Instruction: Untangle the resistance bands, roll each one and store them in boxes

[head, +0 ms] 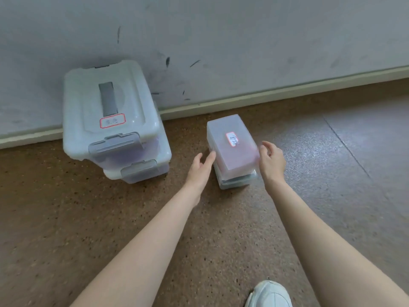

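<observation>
**Both hands at the small box on the floor**

Nearest me, the toe of a white shoe (269, 294) stands on the speckled brown floor (66, 218). Two bare forearms reach forward from there. The left hand (200, 167) is spread loosely, fingers straight, its fingertips touching the left side of the small frosted box (232, 147). The right hand (271, 159) sits at the box's right edge with fingers gently curved against it; I cannot tell whether it truly grips. That box has a reddish tint inside, a red-bordered label (232, 139) on its lid, and sits atop another flat container (238, 181) on the floor. Further left, well apart, are two larger clear bins stacked one on the other, the top bin (110, 111) with grey latches, a grey handle and its own red-bordered label, purple showing faintly inside. Behind them runs a pale skirting board (265, 98) under a scuffed grey wall (221, 29).
</observation>
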Tool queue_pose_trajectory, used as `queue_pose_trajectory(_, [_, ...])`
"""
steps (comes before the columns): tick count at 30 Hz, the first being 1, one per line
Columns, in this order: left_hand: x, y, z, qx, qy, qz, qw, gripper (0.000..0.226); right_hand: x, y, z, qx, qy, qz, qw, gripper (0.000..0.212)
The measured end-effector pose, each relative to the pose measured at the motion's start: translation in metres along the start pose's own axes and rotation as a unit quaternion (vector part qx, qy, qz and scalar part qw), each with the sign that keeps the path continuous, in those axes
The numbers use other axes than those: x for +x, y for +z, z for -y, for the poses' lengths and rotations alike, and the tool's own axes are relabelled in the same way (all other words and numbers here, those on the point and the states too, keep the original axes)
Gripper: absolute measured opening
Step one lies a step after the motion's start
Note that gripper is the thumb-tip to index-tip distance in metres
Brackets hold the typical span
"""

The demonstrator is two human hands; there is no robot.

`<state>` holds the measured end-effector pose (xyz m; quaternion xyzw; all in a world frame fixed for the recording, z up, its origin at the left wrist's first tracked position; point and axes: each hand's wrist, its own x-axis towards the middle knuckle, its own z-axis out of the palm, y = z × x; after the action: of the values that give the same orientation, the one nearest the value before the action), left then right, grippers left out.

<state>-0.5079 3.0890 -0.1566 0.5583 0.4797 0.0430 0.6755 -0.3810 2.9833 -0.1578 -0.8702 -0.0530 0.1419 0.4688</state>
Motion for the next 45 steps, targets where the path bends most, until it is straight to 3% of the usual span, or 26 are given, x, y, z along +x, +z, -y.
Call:
queue_pose_trajectory(2, [0.013,0.02,0.001,-0.019,-0.014,0.041,0.999,0.074,0.016,-0.004,-0.014,0.04,0.066,0.035,0.996,0.038])
queue_pose_trajectory(4, [0.024,0.038,0.005,-0.047,-0.016,0.075,0.996,0.077,0.02,-0.003,-0.028,0.126,0.149,0.148,0.97,0.042])
queue_pose_trajectory(7, [0.033,0.054,0.013,-0.069,0.004,0.069,0.995,0.077,0.017,0.006,-0.047,0.217,0.181,0.238,0.929,0.027])
queue_pose_trajectory(14, [0.021,0.017,-0.008,-0.058,0.054,0.068,0.994,0.057,-0.011,0.017,-0.023,0.275,0.158,0.238,0.918,0.035])
queue_pose_trajectory(18, [-0.011,-0.021,-0.063,-0.032,0.125,0.048,0.99,0.06,-0.027,0.007,0.054,0.252,0.07,0.262,0.929,0.035])
queue_pose_trajectory(24, [-0.065,-0.086,-0.149,-0.034,0.196,-0.059,0.978,0.036,-0.063,-0.001,0.169,0.236,-0.042,0.298,0.924,0.044])
queue_pose_trajectory(27, [-0.084,-0.116,-0.168,-0.071,0.206,-0.08,0.973,0.041,-0.081,0.007,0.212,0.22,-0.076,0.304,0.924,0.046])
queue_pose_trajectory(31, [-0.096,-0.159,-0.188,-0.102,0.198,-0.087,0.971,0.042,-0.097,0.029,0.253,0.19,-0.066,0.309,0.929,0.055])
queue_pose_trajectory(36, [-0.089,-0.198,-0.184,-0.099,0.171,-0.117,0.973,0.038,-0.115,0.068,0.263,0.219,-0.026,0.374,0.901,0.045])
queue_pose_trajectory(39, [-0.075,-0.21,-0.175,-0.094,0.147,-0.139,0.975,0.045,-0.119,0.09,0.263,0.185,-0.003,0.357,0.916,0.044])
queue_pose_trajectory(45, [-0.071,-0.207,-0.176,-0.098,0.143,-0.141,0.975,0.052,-0.11,0.088,0.266,0.107,0.02,0.339,0.934,0.062])
